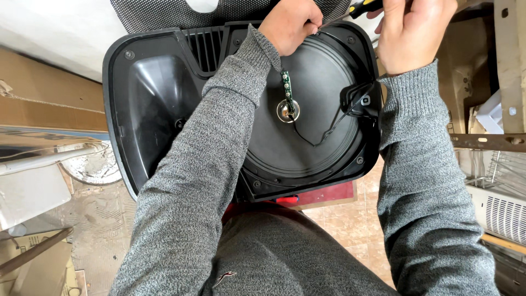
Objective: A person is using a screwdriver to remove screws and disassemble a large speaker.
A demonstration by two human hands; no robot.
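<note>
The black speaker housing, rigid and bulky-looking, rests on the lap under both arms, left hand pinching its far rim, right hand closed round a screwdriver beside it; grip the rim, I'd say, not the delicate cone.

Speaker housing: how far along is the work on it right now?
The mesh grille looks already off, baring the speaker cone in the black housing. In hand: the right hand holds a screwdriver at the top rim, the left hand steadying there. Rim screws remain seated.
</note>
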